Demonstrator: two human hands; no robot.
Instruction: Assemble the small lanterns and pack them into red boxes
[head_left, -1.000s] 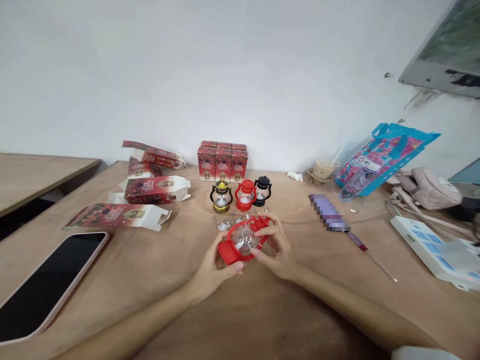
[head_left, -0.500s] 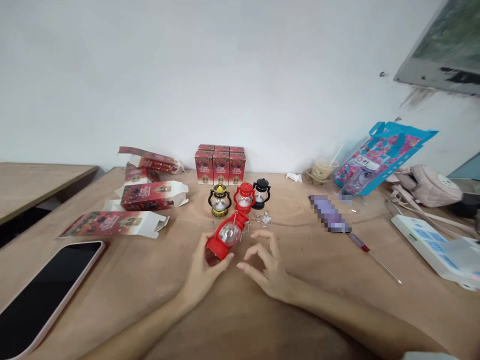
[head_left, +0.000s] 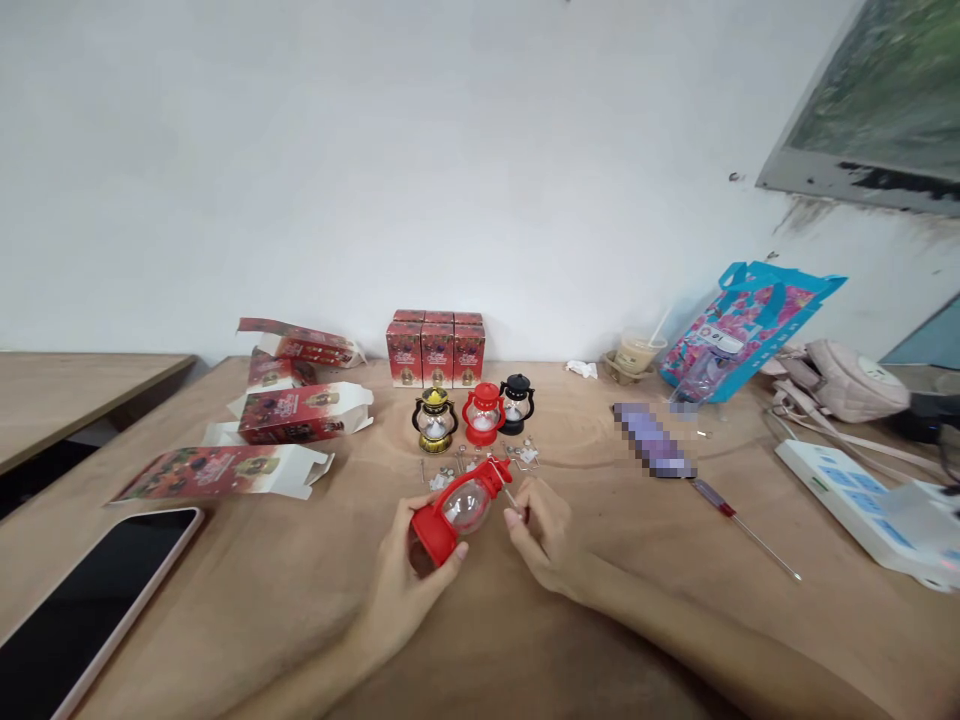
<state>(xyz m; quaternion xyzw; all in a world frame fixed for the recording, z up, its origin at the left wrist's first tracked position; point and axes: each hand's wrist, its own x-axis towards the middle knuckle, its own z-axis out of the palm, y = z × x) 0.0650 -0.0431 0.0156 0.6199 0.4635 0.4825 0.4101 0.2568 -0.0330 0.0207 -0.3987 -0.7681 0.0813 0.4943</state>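
Note:
My left hand is wrapped round the base of a small red lantern, which is tilted with its top to the upper right. At that top, my right hand pinches a thin metal wire, apparently the lantern's handle. Just beyond stand three more small lanterns: a gold and black one, a red one and a black one. Small wire pieces and other tiny parts lie in front of them, partly hidden by the held lantern.
Opened red boxes and a phone lie left. Stacked red boxes stand by the wall. On the right are a screwdriver, a power strip, a drink cup, a blue bag and a pink bag.
My right hand has closed from a loose curl into a pinch on the wire at the lantern's top. The held lantern now sits lower in view and leans more to the right.

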